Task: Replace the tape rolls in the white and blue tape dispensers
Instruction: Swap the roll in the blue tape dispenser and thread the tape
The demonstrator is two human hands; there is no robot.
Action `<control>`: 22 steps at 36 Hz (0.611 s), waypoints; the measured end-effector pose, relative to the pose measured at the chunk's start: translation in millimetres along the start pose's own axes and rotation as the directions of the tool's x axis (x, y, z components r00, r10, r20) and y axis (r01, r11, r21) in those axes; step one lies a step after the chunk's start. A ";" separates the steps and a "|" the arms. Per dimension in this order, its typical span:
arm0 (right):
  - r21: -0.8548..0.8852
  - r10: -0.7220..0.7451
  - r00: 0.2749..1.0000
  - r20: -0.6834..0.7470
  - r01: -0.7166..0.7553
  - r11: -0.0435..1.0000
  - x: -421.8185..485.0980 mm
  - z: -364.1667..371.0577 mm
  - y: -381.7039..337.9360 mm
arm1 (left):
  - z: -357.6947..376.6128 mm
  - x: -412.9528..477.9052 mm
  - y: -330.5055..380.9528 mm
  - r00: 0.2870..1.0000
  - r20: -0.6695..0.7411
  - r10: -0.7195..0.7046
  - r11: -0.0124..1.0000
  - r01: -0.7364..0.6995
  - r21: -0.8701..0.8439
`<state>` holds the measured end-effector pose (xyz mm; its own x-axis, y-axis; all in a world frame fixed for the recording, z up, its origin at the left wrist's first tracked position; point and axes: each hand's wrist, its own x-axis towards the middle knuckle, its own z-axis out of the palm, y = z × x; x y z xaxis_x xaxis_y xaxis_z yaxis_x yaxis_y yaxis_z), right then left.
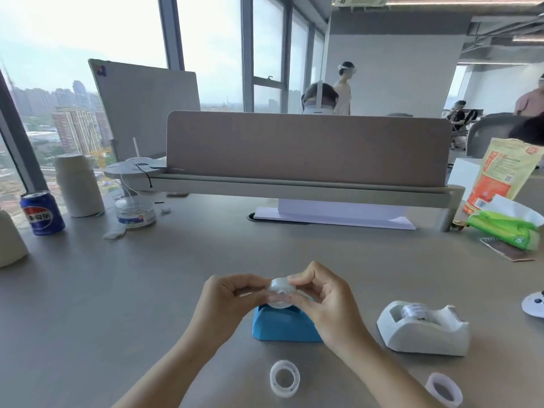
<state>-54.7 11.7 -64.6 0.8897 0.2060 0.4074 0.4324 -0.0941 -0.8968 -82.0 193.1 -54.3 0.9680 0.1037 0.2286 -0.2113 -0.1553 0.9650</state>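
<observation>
Daylight pours in through the tall glass windows (206, 39) on the left, and the sky there is blown out to near white. The grey desk top (117, 290) is evenly lit, with only soft, faint shadows. Everything looks slightly smeared and soft, worst at the fingertips. Straight lines bow toward the frame edges from the wide lens.
</observation>
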 end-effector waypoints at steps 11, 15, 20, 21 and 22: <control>0.085 0.021 0.999 0.037 -0.024 0.996 7.4 2.0 9.4 | -4.3 11.9 -18.5 1.000 -0.008 0.023 0.998 -0.024 -0.062; 0.068 0.004 0.998 0.056 -0.008 0.998 8.1 0.1 10.1 | -4.6 11.3 -20.7 0.999 0.007 0.036 0.997 -0.036 -0.068; -0.072 -0.012 0.999 0.039 0.015 0.997 8.0 -2.2 16.1 | -0.7 6.7 -17.5 0.996 -0.047 0.077 0.993 -0.072 0.091; -0.096 -0.013 0.999 0.037 0.016 0.995 7.0 -3.1 19.1 | -0.1 6.2 -17.3 0.995 -0.047 0.088 0.988 -0.082 0.129; -0.122 -0.022 0.999 0.038 0.027 0.992 5.7 -3.9 21.2 | 0.1 5.3 -17.2 0.995 -0.037 0.090 0.983 -0.083 0.162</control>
<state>-39.9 7.1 -80.6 0.8737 0.2450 0.4202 0.4705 -0.2065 -0.8579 -73.2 196.2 -69.8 0.9394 0.1257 0.3190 -0.2660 -0.3201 0.9093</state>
